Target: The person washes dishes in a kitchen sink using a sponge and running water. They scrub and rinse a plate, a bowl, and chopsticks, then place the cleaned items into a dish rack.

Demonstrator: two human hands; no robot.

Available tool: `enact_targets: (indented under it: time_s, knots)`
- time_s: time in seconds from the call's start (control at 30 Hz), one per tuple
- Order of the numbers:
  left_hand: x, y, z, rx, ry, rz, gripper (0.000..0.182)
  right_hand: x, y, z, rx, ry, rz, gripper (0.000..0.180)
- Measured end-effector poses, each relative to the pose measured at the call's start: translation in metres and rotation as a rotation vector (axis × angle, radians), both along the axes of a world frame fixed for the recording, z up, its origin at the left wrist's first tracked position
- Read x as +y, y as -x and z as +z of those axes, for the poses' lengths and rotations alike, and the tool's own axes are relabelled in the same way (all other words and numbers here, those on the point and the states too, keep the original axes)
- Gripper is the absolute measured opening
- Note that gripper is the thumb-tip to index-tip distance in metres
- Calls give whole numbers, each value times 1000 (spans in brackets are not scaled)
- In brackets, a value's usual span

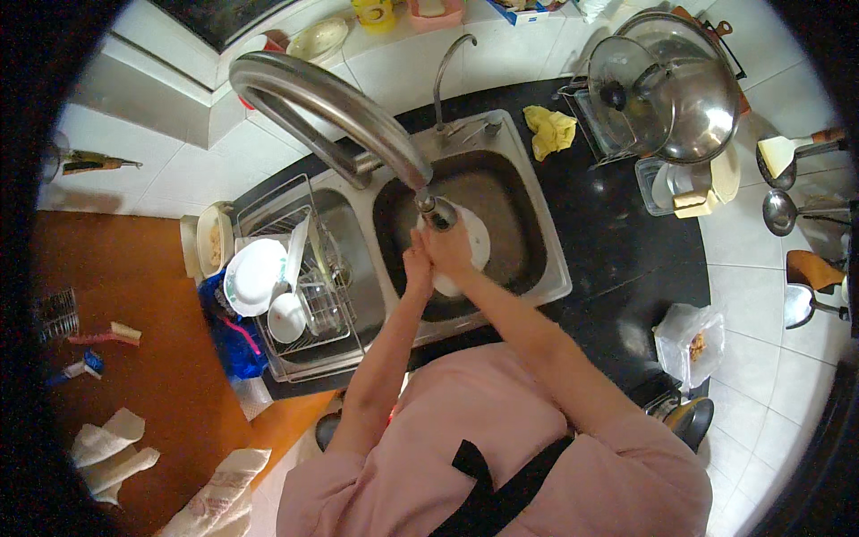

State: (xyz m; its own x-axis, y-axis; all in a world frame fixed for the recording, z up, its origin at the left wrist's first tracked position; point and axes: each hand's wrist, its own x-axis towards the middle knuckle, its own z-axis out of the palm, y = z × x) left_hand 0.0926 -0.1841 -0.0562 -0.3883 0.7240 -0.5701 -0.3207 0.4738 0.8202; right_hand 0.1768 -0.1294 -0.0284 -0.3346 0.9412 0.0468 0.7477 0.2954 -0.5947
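Both hands are together over the right basin of a steel double sink, under the spout of a large faucet. My left hand lies beside my right hand, and the two touch. The spout's head covers part of the right hand. A white round dish or lid with a small dark spot is under and beside the hands in the basin. Whether the fingers grip it cannot be told. No water stream can be made out clearly.
A wire dish rack with white plates and a bowl stands over the left basin. A yellow cloth lies right of the sink. Large pan lids lean at the back right; a plastic bag sits on the black counter.
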Motion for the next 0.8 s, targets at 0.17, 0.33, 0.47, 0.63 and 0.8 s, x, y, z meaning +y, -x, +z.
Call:
enact_targets:
  time_s: [0.17, 0.33, 0.47, 0.63, 0.8]
  knots:
    - [15, -12, 9, -362, -27, 427, 57, -35, -34, -21, -12, -305, 129, 42]
    - [1, -12, -19, -608, -133, 447, 64, -23, -44, -43, 328, -195, -411, 48]
    - [-9, -2, -29, -712, -121, 325, 63, 9, -72, -83, 394, 450, -742, 47]
    - [-14, 16, -32, -764, -153, 108, 65, 45, -86, -61, 462, 805, -860, 62]
    - [6, 24, -31, -387, 87, 112, 57, 47, -93, -87, 581, 839, -993, 70]
